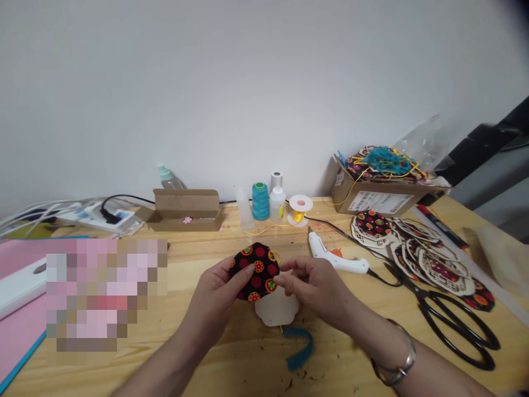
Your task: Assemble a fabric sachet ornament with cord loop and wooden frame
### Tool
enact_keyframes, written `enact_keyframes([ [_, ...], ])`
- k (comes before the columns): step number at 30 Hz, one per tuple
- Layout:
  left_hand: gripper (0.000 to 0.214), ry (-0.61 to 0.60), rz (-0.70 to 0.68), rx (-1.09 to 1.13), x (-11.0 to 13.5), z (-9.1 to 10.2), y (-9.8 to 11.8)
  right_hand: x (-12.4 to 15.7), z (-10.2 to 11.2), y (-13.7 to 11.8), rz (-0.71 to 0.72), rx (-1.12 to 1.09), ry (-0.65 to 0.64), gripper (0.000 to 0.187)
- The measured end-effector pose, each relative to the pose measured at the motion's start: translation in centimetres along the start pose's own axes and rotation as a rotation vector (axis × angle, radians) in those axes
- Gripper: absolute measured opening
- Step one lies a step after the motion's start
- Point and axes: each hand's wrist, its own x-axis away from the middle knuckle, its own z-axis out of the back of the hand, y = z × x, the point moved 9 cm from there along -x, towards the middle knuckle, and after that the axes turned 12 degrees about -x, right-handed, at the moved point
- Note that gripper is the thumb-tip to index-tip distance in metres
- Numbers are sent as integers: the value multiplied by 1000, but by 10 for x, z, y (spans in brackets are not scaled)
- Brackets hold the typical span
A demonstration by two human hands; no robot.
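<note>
My left hand point(217, 292) grips a rounded black fabric piece point(257, 282) with red, orange and green flower prints, thumb on its front. At the piece's right edge, the thumb and fingers of my right hand point(320, 289) are pinched together, and a small loop of yellow cord point(278, 255) shows just above them. Whether they hold the edge or the cord is hard to see. Behind and below the fabric is a pale scalloped board point(276, 310). From its lower edge hangs a teal tassel point(301, 348).
A white glue gun point(336, 259), black scissors point(444, 314) and a heap of cut-out pieces point(430, 256) lie to the right. Farther back stand a yellow cord spool point(300, 209), teal thread point(260, 202) and a filled carton point(380, 193). An open small box point(185, 215) is back left.
</note>
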Motion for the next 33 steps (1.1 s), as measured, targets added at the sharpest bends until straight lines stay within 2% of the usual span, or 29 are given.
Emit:
enact_keyframes([
  [3, 24, -69, 24, -7, 3, -6, -1, 0, -3, -1, -11, -49, 2, 18],
  [6, 26, -165, 22, 41, 6, -11, 3, 2, -3, -10, 51, 60, -39, 21],
  [8, 30, -181, 0, 33, 6, -10, 7, 4, -6, -12, 78, 122, -103, 20],
  [10, 33, -161, -9, -49, 6, -8, 8, 6, -9, -13, 110, 181, -157, 19],
  [13, 41, -152, 48, -212, 6, -11, 1, 8, -15, -12, 168, 262, -226, 17],
  [15, 34, -205, 119, -279, 8, -19, -6, 9, -17, -12, 187, 273, -236, 16],
  [19, 21, -314, 175, -317, 11, -29, -13, 10, -13, -17, 225, 283, -167, 14],
  [23, 23, -279, 183, -293, 11, -24, -16, 12, -7, -27, 311, 346, -54, 10],
  [27, 25, -253, 174, -270, 11, -22, -16, 20, -4, -42, 521, 458, 66, 11],
  [30, 22, -253, 140, -254, 11, -24, -12, 28, -12, -51, 703, 513, 48, 14],
  [33, 20, -243, 144, -251, 12, -24, -11, 33, -18, -55, 790, 570, 25, 18],
])
